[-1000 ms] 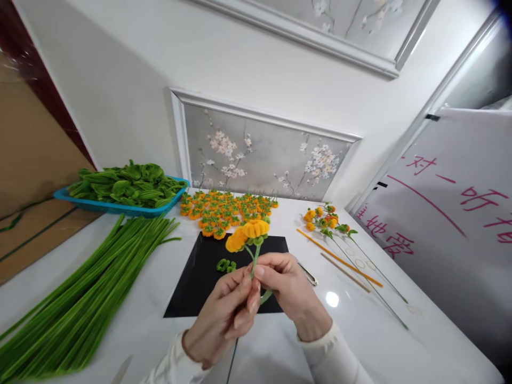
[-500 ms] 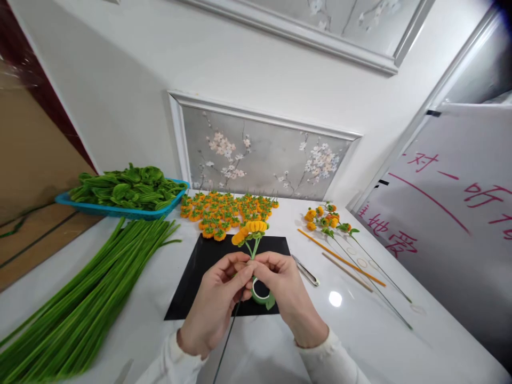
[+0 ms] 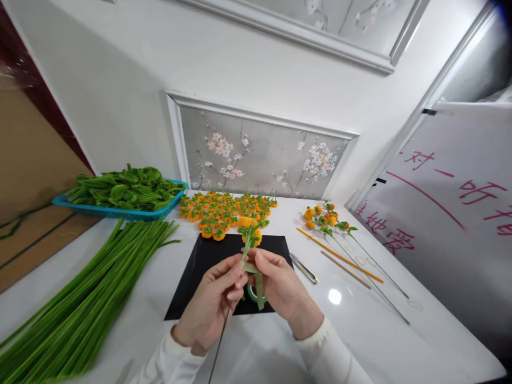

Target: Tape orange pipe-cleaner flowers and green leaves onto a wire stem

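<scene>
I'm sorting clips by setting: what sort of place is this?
Probably a handicraft workspace: the white table holds a bundle of fuzzy green stems, a blue tray of green leaf pieces and many small orange flower heads.

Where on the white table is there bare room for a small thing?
Free: between the white right sleeve and the thin green wires; between the long, fuzzy green stems and the flat black mat. Crowded: behind the mat, by fuzzy orange flowers.

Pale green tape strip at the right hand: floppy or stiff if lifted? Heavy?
Likely floppy: the pale green tape strip bends near the right hand and hangs down. Probably light for its size, since it looks thin and narrow.
</scene>
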Tool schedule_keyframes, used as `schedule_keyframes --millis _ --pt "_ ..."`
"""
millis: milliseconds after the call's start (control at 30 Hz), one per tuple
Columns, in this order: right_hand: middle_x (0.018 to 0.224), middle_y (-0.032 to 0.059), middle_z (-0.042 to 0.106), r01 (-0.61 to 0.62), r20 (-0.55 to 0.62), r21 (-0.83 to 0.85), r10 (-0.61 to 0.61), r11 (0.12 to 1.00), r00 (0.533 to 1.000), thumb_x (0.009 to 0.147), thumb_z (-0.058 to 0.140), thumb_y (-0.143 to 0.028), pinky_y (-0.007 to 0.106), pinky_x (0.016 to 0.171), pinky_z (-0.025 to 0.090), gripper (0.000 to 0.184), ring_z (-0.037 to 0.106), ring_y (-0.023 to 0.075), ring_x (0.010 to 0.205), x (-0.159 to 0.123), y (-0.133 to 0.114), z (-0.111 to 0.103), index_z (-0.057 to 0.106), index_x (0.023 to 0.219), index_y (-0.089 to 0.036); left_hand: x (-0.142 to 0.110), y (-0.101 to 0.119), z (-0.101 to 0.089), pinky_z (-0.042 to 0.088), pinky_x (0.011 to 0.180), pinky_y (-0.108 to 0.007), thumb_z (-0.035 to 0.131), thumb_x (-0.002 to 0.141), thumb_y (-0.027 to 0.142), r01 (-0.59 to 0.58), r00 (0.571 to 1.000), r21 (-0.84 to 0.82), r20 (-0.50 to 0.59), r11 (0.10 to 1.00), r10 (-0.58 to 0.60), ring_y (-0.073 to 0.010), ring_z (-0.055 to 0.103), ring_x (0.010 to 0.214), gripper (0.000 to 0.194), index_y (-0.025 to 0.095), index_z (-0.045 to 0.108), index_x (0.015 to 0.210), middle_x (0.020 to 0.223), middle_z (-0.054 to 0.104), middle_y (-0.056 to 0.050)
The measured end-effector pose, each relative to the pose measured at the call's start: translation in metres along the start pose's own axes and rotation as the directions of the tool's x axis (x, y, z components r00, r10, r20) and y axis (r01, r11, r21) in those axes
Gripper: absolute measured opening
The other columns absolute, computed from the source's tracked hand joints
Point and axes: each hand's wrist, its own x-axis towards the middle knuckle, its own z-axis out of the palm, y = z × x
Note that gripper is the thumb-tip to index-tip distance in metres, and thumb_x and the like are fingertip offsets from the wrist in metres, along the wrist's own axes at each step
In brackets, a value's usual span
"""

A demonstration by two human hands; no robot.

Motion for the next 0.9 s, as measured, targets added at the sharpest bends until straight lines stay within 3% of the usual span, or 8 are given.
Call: schedule_keyframes --millis 167,267,367,533,600,767,833,900 --pt "0.071 -0.0006 0.061 -0.111 0.018 0.227 0.110 0.967 0.994 0.068 0.075 -0.045 0.026 0.056 0.046 0.030 0.056 0.0126 0.059 0.006 0.005 0.005 0.067 0.079 -0.019 -0.001 -0.001 -0.001 0.035 0.041 -0.010 0.082 0.062 0.023 -0.015 0.999 0.097 0.032 0.995 0.012 -0.0035 0.042 0.049 0.023 0.012 0.072 0.080 0.058 0.056 0.000" --pt "0.074 0.0001 0.063 -0.031 -0.021 0.201 0.036 0.979 0.999 0.070 0.072 -0.046 0.027 0.056 0.047 0.029 0.056 0.0145 0.063 0.008 0.002 0.007 0.065 0.084 -0.021 -0.001 -0.002 -0.001 0.038 0.045 -0.013 0.079 0.066 0.024 -0.043 0.998 0.175 0.056 0.984 0.033 -0.0047 0.043 0.051 0.017 0.013 0.069 0.075 0.061 0.056 0.001" --pt "0.080 -0.0018 0.063 0.159 -0.138 0.095 -0.145 0.983 0.980 0.070 0.075 -0.034 0.024 0.059 0.047 0.030 0.055 0.0111 0.063 0.008 -0.001 0.008 0.064 0.096 -0.024 -0.001 -0.002 -0.002 0.041 0.050 -0.016 0.074 0.072 0.028 -0.081 0.995 0.304 0.072 0.949 0.062 -0.0068 0.045 0.053 0.016 0.015 0.064 0.070 0.059 0.053 0.003" --pt "0.094 0.0012 0.065 0.404 -0.239 -0.293 -0.475 0.867 0.847 0.067 0.075 -0.024 0.025 0.072 0.048 0.035 0.059 0.0126 0.078 0.005 0.001 0.011 0.063 0.100 -0.020 0.001 -0.005 -0.003 0.045 0.056 -0.023 0.070 0.074 0.036 -0.157 0.984 0.503 0.002 0.850 0.180 -0.0102 0.047 0.056 0.024 0.017 0.057 0.068 0.058 0.052 0.004" --pt "0.091 0.0015 0.064 0.437 -0.217 -0.429 -0.561 0.790 0.799 0.066 0.075 -0.024 0.026 0.072 0.048 0.033 0.059 0.0146 0.082 0.004 0.002 0.014 0.061 0.096 -0.019 0.002 -0.006 -0.003 0.045 0.057 -0.025 0.067 0.076 0.038 -0.188 0.975 0.559 0.010 0.808 0.220 -0.0113 0.047 0.056 0.024 0.018 0.056 0.069 0.058 0.052 0.004" --pt "0.073 -0.0043 0.053 0.417 -0.135 -0.723 -0.705 0.551 0.697 0.065 0.076 -0.025 0.024 0.058 0.043 0.030 0.051 0.0116 0.064 0.004 0.000 0.016 0.055 0.085 -0.020 0.000 -0.008 -0.003 0.041 0.051 -0.025 0.058 0.082 0.038 -0.273 0.953 0.682 0.096 0.678 0.286 -0.0123 0.047 0.053 0.026 0.019 0.052 0.066 0.055 0.051 0.004" --pt "0.074 -0.0043 0.052 0.407 -0.101 -0.754 -0.702 0.516 0.705 0.065 0.076 -0.025 0.025 0.060 0.044 0.030 0.051 0.0118 0.065 0.004 -0.002 0.015 0.055 0.086 -0.021 -0.002 -0.008 -0.002 0.040 0.050 -0.025 0.058 0.082 0.038 -0.281 0.953 0.681 0.114 0.676 0.282 -0.0121 0.047 0.051 0.027 0.019 0.051 0.065 0.054 0.050 0.004" --pt "0.083 -0.0024 0.055 0.421 -0.109 -0.679 -0.650 0.601 0.752 0.067 0.074 -0.025 0.026 0.068 0.046 0.037 0.055 0.0133 0.074 0.003 -0.003 0.011 0.054 0.098 -0.022 -0.003 -0.005 0.000 0.039 0.050 -0.024 0.058 0.082 0.037 -0.252 0.964 0.635 0.098 0.730 0.248 -0.0117 0.046 0.051 0.027 0.019 0.050 0.064 0.054 0.051 0.004"
